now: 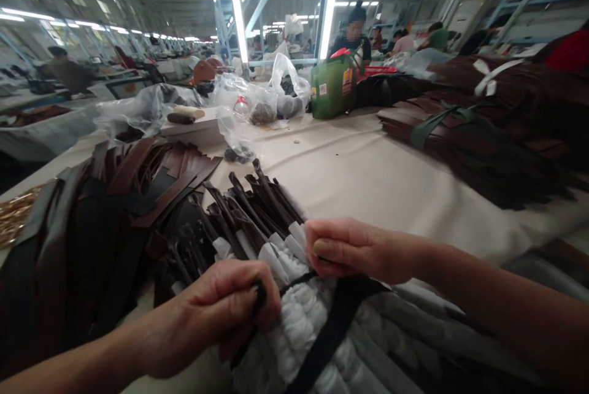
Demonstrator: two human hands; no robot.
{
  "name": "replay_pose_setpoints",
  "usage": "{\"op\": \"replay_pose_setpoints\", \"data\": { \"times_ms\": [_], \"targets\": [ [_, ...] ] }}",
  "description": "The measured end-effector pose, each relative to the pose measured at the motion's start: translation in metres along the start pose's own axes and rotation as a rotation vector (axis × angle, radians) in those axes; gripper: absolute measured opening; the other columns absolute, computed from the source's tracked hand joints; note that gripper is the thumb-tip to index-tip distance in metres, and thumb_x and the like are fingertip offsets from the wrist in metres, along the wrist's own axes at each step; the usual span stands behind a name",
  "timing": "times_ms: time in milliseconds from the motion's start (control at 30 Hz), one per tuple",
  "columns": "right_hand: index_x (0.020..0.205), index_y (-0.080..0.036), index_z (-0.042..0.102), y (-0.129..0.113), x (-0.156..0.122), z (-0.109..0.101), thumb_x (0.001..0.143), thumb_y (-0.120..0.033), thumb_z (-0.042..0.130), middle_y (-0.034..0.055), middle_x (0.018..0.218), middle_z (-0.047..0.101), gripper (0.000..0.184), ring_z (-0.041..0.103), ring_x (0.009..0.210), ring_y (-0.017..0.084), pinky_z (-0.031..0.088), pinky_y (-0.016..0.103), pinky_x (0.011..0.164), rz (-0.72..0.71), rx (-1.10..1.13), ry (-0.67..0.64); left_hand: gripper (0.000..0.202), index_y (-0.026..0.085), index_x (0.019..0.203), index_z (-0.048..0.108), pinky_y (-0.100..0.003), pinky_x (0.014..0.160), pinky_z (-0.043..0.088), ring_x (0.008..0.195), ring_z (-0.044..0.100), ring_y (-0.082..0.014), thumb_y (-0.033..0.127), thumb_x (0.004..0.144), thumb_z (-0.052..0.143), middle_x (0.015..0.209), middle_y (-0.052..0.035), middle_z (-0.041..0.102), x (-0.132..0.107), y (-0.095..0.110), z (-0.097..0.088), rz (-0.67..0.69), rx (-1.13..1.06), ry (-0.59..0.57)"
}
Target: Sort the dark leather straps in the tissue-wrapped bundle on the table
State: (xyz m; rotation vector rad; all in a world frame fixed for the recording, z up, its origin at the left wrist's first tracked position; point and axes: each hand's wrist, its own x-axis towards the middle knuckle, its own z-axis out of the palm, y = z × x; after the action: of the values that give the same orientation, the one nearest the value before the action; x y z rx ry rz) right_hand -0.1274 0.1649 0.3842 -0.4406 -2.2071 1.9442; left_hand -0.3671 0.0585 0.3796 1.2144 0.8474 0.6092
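Observation:
In front of me lies a bundle of long dark handles or straps (253,207), their middles wrapped in white, bunched material (299,314). A black strip (338,326) runs across the bundle. My left hand (225,308) is a closed fist at the bundle's left side, gripping a black end of the strip by the thumb. On the far right side of the bundle, my right hand (354,250) is also closed, pinching the strip's other part. The strip stretches over the white wrapping between the two fists. What lies inside my fingers is mostly hidden.
Brown and black leather strips (115,216) are heaped on the left, beside gold-coloured pieces (18,213). Tied leather stacks (483,124) lie at right. A green container (334,87) and clear plastic bags (248,99) stand at the back of the pale table (368,167). People work beyond.

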Motion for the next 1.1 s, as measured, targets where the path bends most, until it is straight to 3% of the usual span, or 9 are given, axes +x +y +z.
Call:
{"op": "replay_pose_setpoints", "data": {
  "times_ms": [200, 300, 433, 533, 633, 700, 767, 1000, 1100],
  "targets": [
    [0.076, -0.021, 0.045, 0.023, -0.006, -0.001, 0.099, -0.06, 0.043, -0.0053, 0.066, 0.042, 0.045, 0.033, 0.055, 0.009, 0.028, 0.025, 0.05, -0.062, 0.049, 0.084, 0.042, 0.016, 0.078, 0.062, -0.022, 0.042, 0.027, 0.042, 0.041, -0.0064, 0.055, 0.091, 0.057, 0.067, -0.001, 0.056, 0.01, -0.003, -0.004, -0.017, -0.117, -0.007],
    [0.075, -0.02, 0.045, 0.023, -0.006, -0.003, 0.099, -0.062, 0.041, -0.005, 0.065, 0.042, 0.048, 0.033, 0.056, 0.009, 0.029, 0.024, 0.051, -0.075, -0.045, 0.098, 0.042, 0.015, 0.087, 0.068, -0.021, 0.045, 0.035, 0.047, 0.052, -0.009, 0.055, 0.092, 0.056, 0.075, -0.0042, 0.062, 0.016, 0.008, -0.002, 0.013, -0.015, 0.056],
    [0.076, -0.019, 0.046, 0.023, -0.005, -0.003, 0.098, -0.064, 0.04, -0.0047, 0.067, 0.043, 0.05, 0.033, 0.057, 0.009, 0.03, 0.023, 0.053, -0.117, -0.089, 0.133, 0.033, 0.016, 0.093, 0.069, -0.023, 0.06, 0.046, 0.072, 0.063, -0.0155, 0.04, 0.098, 0.047, 0.095, -0.0093, 0.068, 0.021, 0.027, 0.002, 0.28, 0.542, 0.221],
    [0.076, -0.019, 0.046, 0.027, -0.005, -0.002, 0.097, -0.065, 0.041, -0.0049, 0.067, 0.042, 0.05, 0.032, 0.056, 0.009, 0.028, 0.023, 0.051, -0.14, -0.07, 0.146, 0.03, 0.015, 0.08, 0.066, -0.025, 0.068, 0.048, 0.074, 0.06, -0.0154, 0.029, 0.098, 0.046, 0.087, -0.0081, 0.066, 0.021, 0.038, 0.007, 0.456, 0.943, 0.256],
    [0.078, -0.018, 0.048, 0.031, -0.003, -0.002, 0.096, -0.065, 0.043, -0.0052, 0.067, 0.042, 0.051, 0.032, 0.055, 0.009, 0.027, 0.023, 0.049, -0.148, -0.064, 0.152, 0.032, 0.015, 0.085, 0.065, -0.022, 0.056, 0.046, 0.064, 0.06, -0.014, 0.036, 0.097, 0.045, 0.076, -0.004, 0.059, 0.023, 0.04, 0.011, 0.239, 0.698, 0.175],
    [0.082, -0.017, 0.052, 0.032, -0.002, -0.003, 0.096, -0.065, 0.044, -0.0054, 0.067, 0.042, 0.051, 0.032, 0.054, 0.008, 0.027, 0.023, 0.048, -0.172, -0.028, 0.142, 0.036, 0.015, 0.095, 0.065, -0.02, 0.047, 0.044, 0.059, 0.063, -0.0141, 0.046, 0.095, 0.047, 0.079, -0.004, 0.061, 0.027, 0.036, 0.013, 0.053, 0.372, 0.126],
    [0.083, -0.017, 0.052, 0.033, -0.001, -0.002, 0.096, -0.065, 0.045, -0.0056, 0.067, 0.042, 0.05, 0.032, 0.053, 0.008, 0.026, 0.022, 0.048, -0.184, -0.004, 0.148, 0.042, 0.015, 0.098, 0.065, -0.018, 0.043, 0.042, 0.055, 0.064, -0.0132, 0.055, 0.091, 0.052, 0.087, -0.0057, 0.066, 0.035, 0.032, 0.014, -0.029, 0.194, 0.131],
    [0.08, -0.017, 0.05, 0.036, -0.006, 0.006, 0.092, -0.063, 0.053, -0.0047, 0.066, 0.052, 0.047, 0.032, 0.046, 0.004, 0.021, 0.02, 0.041, -0.187, 0.143, 0.237, 0.057, 0.015, 0.074, 0.06, -0.017, 0.037, 0.035, 0.041, 0.054, -0.0084, 0.071, 0.07, 0.067, 0.069, -0.0032, 0.069, 0.056, 0.031, 0.017, -0.04, 0.217, 0.292],
    [0.081, -0.017, 0.05, 0.035, -0.007, 0.01, 0.091, -0.058, 0.059, -0.0021, 0.071, 0.06, 0.043, 0.035, 0.042, 0.003, 0.021, 0.019, 0.04, -0.244, 0.224, 0.268, 0.056, 0.014, 0.072, 0.06, -0.019, 0.039, 0.038, 0.042, 0.054, -0.0088, 0.068, 0.065, 0.073, 0.066, -0.0026, 0.068, 0.056, 0.032, 0.02, -0.063, 0.22, 0.342]
  ]
}}
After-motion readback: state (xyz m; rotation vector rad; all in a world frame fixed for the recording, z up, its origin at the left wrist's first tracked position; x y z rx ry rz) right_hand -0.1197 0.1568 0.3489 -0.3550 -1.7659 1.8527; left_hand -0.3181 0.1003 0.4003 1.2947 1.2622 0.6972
